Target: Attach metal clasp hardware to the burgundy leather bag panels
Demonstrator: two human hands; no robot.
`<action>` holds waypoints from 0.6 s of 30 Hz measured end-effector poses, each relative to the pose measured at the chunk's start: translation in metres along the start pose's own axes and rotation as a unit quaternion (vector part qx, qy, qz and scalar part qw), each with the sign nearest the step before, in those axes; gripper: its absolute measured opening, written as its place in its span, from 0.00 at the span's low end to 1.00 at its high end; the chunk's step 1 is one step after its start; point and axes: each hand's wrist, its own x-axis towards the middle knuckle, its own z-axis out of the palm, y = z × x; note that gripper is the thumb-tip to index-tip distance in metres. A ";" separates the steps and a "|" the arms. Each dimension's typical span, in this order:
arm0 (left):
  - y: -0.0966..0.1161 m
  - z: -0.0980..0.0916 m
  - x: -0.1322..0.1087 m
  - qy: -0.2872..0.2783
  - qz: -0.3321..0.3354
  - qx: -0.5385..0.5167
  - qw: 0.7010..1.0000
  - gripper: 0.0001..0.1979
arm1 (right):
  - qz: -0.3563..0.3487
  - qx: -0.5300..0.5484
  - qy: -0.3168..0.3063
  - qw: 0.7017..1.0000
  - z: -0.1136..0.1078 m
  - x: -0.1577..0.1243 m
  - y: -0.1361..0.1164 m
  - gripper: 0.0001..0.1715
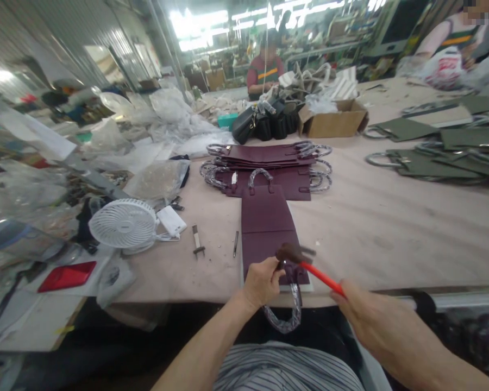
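A burgundy leather bag panel [267, 228] lies flat on the pale work table [370, 244], its long body creased across the middle. At its near end, a plastic-wrapped hoop handle [283, 312] curves past the table edge, with the left hand [264, 282] closed around its upper part. The right hand [364, 312] grips a hammer [309, 266] by its red shaft, holding the dark head just above the left hand and the panel.
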 end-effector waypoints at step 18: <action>0.007 -0.013 0.002 -0.033 -0.019 -0.026 0.999 0.06 | 0.062 0.055 0.036 0.996 0.110 0.039 0.032 0.22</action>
